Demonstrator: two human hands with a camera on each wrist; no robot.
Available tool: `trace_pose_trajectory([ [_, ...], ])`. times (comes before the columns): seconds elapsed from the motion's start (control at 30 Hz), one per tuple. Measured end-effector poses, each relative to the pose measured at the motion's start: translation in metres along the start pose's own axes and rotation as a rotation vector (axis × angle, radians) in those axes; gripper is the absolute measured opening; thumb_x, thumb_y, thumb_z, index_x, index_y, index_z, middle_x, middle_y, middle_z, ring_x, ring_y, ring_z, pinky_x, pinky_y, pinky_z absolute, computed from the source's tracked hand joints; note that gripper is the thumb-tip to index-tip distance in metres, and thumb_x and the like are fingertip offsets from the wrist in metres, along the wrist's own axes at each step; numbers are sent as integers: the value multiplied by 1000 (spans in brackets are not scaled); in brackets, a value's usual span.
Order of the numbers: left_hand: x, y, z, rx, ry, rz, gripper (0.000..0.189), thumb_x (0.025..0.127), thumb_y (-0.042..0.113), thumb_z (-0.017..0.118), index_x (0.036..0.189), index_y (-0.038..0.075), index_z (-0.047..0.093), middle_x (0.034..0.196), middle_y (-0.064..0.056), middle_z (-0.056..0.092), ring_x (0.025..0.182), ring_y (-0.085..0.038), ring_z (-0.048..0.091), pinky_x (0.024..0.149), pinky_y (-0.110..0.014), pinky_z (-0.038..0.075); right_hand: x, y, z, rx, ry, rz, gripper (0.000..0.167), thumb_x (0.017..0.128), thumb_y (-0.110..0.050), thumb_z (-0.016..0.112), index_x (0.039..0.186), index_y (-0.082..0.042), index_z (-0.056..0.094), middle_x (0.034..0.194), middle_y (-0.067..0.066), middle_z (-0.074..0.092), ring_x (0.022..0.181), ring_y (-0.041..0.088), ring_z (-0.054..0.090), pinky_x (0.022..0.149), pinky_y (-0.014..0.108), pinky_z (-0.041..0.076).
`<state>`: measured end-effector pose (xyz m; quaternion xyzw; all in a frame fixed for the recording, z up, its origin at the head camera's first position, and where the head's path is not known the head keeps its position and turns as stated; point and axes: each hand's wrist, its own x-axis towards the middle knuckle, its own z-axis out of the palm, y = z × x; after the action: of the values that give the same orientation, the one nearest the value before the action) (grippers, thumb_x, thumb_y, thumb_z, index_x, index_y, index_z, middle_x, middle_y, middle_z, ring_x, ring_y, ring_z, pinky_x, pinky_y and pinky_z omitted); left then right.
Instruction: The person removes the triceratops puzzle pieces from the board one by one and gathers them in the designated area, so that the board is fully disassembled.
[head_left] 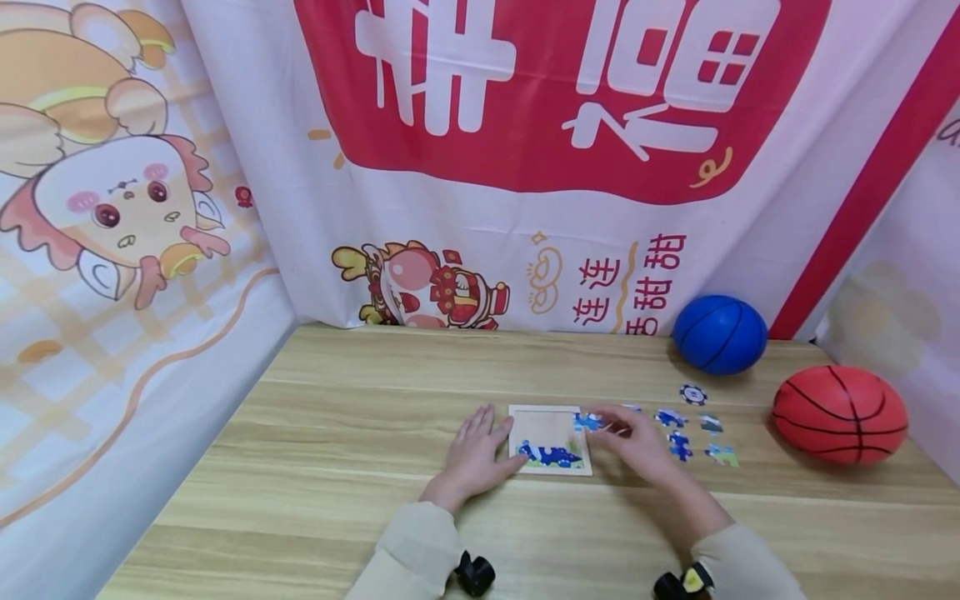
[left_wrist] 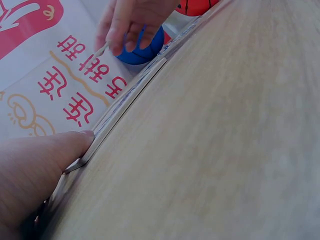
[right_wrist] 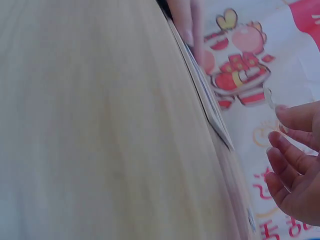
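A square wooden puzzle tray lies on the table, with joined blue pieces along its near side. My left hand rests at the tray's left edge, fingers extended, and its thumb touches the near left corner. Over the far right corner, my right hand pinches a blue jigsaw piece between thumb and fingers. In the right wrist view that piece appears edge-on, raised above the tray, while the other fingers are loosely bent.
Several loose jigsaw pieces lie right of the tray, near a round patterned disc. A blue ball and a red ball sit at the table's right side. Printed cloth hangs behind the table.
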<state>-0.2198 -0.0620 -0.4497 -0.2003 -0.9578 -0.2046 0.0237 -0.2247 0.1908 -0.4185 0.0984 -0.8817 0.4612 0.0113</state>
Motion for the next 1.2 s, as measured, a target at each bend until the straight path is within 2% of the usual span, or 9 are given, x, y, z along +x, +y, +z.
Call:
trace_pose_trajectory([
  [0.13,0,-1,-1,0,-3,-3,67,81,54,44,132,10,36,139,-19,16,127,-31,10,101,-44,8,-6,9,-18,-41,33,6,33,81,-20,61,112,-10,57,90,5,56,80,19,50,67,30,43],
  [0.3,1,0,-1,4,-11,-7,68,81,54,44,132,11,35,139,-19,15,127,-30,10,101,-43,8,-14,27,-37,-55,118,-42,32,80,-16,62,109,-5,59,91,9,59,79,20,51,66,28,44],
  [0.43,1,-1,-1,8,-11,-7,68,81,54,44,132,11,36,139,-19,16,127,-30,11,101,-44,8,-18,39,-50,-66,155,-62,32,80,-16,62,109,-1,58,92,12,60,80,19,52,66,24,44],
  [0.6,1,0,-1,9,-10,-4,67,82,54,44,132,10,36,139,-19,16,127,-31,11,101,-44,8,-21,48,-55,-78,175,-19,34,80,-16,62,108,3,58,98,17,59,83,21,53,67,23,43],
  [0.7,1,0,-1,5,-9,-3,67,82,54,44,132,10,36,139,-20,16,127,-31,11,101,-44,9,-22,52,-54,-65,198,-16,31,77,-14,65,103,2,60,94,17,60,80,19,54,65,23,43],
  [0.83,1,-1,-1,3,-5,-4,67,81,54,44,132,11,36,139,-19,16,127,-31,10,101,-44,8,-21,57,-53,-79,169,21,33,77,-21,66,104,-2,61,90,12,59,79,19,52,65,28,42],
  [0.93,1,-1,0,4,-1,-3,67,81,54,44,132,11,36,139,-19,16,127,-31,10,101,-44,8,-19,61,-52,-129,125,34,35,78,-23,64,107,-3,60,91,10,56,81,22,50,66,32,41],
  [1.1,1,-1,0,2,-5,-3,67,81,54,44,132,11,36,139,-19,16,127,-31,10,101,-44,8,-18,62,-49,-178,99,17,32,78,-16,64,108,-5,60,91,9,54,83,22,47,67,32,39],
  [1.2,0,0,0,-1,-4,-5,67,81,54,45,132,11,36,139,-19,16,127,-31,10,101,-44,8,-17,63,-48,-217,85,21,32,77,-17,65,108,-7,61,93,8,53,84,22,45,67,33,37],
])
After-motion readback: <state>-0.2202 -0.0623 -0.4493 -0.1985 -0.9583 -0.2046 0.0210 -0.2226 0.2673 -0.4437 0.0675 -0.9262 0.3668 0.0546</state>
